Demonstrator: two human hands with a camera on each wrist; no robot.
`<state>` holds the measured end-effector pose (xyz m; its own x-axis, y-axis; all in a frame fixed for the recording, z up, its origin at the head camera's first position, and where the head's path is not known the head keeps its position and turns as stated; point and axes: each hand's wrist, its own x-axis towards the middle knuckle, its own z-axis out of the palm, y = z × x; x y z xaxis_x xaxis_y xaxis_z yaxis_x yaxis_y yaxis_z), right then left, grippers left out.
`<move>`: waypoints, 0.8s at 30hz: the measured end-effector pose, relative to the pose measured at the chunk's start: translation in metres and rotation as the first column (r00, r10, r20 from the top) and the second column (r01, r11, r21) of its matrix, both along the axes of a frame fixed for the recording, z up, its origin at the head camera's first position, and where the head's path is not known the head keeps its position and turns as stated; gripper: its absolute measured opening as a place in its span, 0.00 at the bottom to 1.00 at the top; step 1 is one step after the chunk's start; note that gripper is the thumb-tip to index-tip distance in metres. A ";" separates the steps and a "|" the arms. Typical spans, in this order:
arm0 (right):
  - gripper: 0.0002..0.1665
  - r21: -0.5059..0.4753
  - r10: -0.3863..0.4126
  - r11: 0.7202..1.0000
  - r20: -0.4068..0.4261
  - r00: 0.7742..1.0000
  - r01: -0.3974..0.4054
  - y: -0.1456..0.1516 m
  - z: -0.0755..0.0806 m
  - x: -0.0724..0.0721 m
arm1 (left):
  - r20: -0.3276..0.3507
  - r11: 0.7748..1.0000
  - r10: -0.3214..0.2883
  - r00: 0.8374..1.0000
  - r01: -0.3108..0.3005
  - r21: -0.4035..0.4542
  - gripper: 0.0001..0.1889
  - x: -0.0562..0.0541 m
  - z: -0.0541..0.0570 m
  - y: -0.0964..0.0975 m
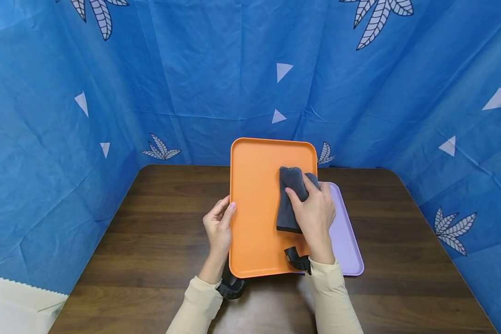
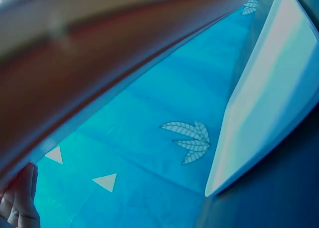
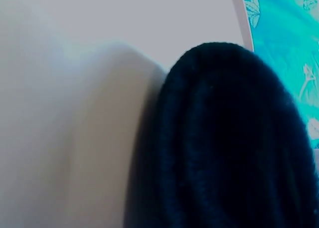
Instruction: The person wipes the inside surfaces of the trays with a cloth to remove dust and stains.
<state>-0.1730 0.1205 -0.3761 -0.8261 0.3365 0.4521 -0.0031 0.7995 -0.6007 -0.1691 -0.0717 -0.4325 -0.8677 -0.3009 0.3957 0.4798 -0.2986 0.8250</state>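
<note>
An orange tray [image 1: 254,208] is held up off the table, its inner face toward the head camera. My left hand [image 1: 220,225] grips its left edge, thumb on the front and fingers behind; in the left wrist view the fingers [image 2: 22,198] show at the lower left, under the tray's edge. My right hand [image 1: 316,211] holds a folded dark grey cloth [image 1: 287,211] against the right half of the tray, thumb and fingers pinching its folds. Close up in the right wrist view, the cloth's rounded folded end [image 3: 224,138] lies against the tray's pale-looking surface [image 3: 99,113].
A lilac tray [image 1: 346,236] lies on the brown wooden table [image 1: 163,222], partly hidden behind the orange tray and right hand. Blue patterned curtains [image 1: 200,83] stand around the back and sides. Something white [image 1: 16,306] is at the lower left, beside the table.
</note>
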 end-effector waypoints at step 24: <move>0.34 0.235 0.232 0.951 -0.108 0.967 -0.202 -0.067 0.004 0.020 | 0.026 0.999 -0.031 0.999 0.031 -0.007 0.16 0.002 -0.002 0.002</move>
<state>-0.1532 0.0537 -0.3722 -0.7952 0.0352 0.6053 -0.2594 0.8826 -0.3920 -0.1673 -0.0694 -0.4350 -0.8866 -0.2708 0.3749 0.4487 -0.3068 0.8394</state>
